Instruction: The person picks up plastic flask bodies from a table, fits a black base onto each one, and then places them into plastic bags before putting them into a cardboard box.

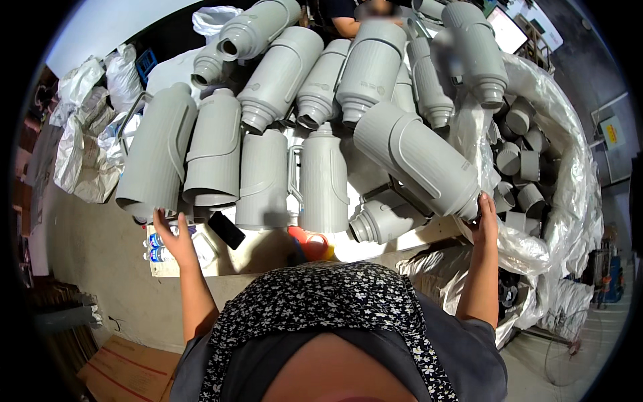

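A large grey ribbed thermos casing (418,157) lies tilted at the right of the table, its neck end toward me. My right hand (485,224) is closed on the rim of that neck. At the far left, another grey thermos casing (157,144) with a side handle shows its wide open base. My left hand (175,242) is just below that base, holding nothing, thumb and fingers apart; whether the fingertips touch the rim I cannot tell. Between the hands stand more grey casings (323,177), and a smaller one (385,220) lies on its side.
Several more casings (281,77) are piled at the back. A plastic-lined bin (569,194) at the right holds grey cup-like parts (529,164). A black phone (226,230), water bottles (159,254) and a red-orange round object (311,244) lie along the near edge. Across the table is another person's arm (346,27).
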{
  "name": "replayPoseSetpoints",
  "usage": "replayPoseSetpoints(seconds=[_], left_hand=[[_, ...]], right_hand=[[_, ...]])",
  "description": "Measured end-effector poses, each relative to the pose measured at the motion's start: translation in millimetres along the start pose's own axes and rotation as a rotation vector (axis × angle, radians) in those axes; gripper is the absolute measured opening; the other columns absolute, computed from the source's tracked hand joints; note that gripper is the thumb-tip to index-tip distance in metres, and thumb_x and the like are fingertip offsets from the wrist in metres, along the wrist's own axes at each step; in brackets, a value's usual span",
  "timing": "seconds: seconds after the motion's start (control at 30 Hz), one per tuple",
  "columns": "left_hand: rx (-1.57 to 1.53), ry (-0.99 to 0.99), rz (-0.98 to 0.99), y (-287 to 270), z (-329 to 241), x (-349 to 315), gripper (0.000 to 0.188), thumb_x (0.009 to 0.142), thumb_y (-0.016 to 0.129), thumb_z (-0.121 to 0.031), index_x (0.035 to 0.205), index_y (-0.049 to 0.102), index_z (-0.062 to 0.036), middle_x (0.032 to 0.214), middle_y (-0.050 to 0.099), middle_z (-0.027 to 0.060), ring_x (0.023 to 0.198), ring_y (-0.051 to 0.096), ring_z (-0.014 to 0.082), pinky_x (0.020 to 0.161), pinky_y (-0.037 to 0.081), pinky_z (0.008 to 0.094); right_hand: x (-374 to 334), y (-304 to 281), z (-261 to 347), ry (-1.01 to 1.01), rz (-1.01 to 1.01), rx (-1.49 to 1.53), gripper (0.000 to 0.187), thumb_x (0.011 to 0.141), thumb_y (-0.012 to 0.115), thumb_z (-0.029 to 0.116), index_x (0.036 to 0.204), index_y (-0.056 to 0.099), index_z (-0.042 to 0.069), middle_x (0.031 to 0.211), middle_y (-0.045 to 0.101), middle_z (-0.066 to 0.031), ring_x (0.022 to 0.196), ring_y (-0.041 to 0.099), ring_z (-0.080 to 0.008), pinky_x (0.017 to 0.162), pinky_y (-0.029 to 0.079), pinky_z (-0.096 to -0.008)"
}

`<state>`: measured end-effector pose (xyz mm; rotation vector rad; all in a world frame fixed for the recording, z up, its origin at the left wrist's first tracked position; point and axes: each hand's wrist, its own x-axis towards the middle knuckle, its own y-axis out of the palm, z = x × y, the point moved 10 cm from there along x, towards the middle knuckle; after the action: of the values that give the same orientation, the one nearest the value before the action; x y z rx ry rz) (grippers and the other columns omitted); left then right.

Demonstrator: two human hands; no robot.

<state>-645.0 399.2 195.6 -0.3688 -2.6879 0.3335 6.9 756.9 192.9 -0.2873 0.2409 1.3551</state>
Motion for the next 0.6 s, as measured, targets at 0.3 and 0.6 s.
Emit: replayPoseSetpoints(seconds=[0.3, 0.6], left_hand=[[-0.079, 0.249, 0.272, 70, -89, -74, 0.055, 0.08, 0.054, -0.001, 0.129, 0.03, 0.0022, 0.134, 0.031, 0.0147, 0.125, 0.03, 0.0251, 0.105, 0.021, 0.0363], [-0.316, 0.254, 1.019, 239, -135, -118, 0.078, 0.073, 0.068, -0.024, 0.134, 0.026, 0.0003, 0.134, 0.033, 0.0145, 0.127, 0.029, 0.0254, 0.104, 0.022, 0.0371]], right_hand=[[20, -42, -25, -0.094, 0.085, 0.011, 0.042, 0.085, 0.056, 0.036, 0.118, 0.05, 0.012, 0.111, 0.053, -0.0057, 0.1, 0.049, -0.0169, 0.078, 0.043, -0.0319], [-34, -34, 0, -0.058, 0.288, 0.051, 0.046, 0.081, 0.061, 0.033, 0.12, 0.05, 0.01, 0.111, 0.052, -0.0068, 0.102, 0.047, -0.0177, 0.088, 0.036, -0.0287]])
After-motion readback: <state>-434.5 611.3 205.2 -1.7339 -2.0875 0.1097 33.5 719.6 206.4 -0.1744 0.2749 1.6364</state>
